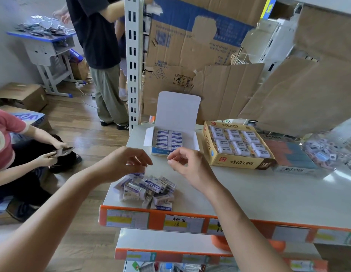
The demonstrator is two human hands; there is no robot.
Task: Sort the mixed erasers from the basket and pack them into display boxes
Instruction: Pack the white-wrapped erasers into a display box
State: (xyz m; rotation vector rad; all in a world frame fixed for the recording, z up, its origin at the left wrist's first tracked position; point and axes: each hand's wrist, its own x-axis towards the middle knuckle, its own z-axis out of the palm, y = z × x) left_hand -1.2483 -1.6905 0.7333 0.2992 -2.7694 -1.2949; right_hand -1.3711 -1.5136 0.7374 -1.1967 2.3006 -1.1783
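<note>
Hovering above eraser pile (149,190): left hand (126,163) fingers curled, grip unclear; right hand (187,163) loosely curled, empty; open box (171,141) behind.

left hand (126,162) curled, right hand (187,165) pinched

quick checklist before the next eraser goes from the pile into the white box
1. Loose erasers to pick from: ok, a pile of wrapped erasers lies on the shelf near its front edge.
2. White display box open: ok, lid flap stands upright behind it.
3. Room left in that box: cannot tell, the visible rows look full.
4. Left hand over the pile: ok, fingers curled just above it; whether it grips an eraser, cannot tell.
5. Right hand free: ok, fingers loosely curled, nothing seen in it.
6. Matching type: ok, pile and box both show blue ERASER sleeves; the yellow box holds a different kind.
</note>
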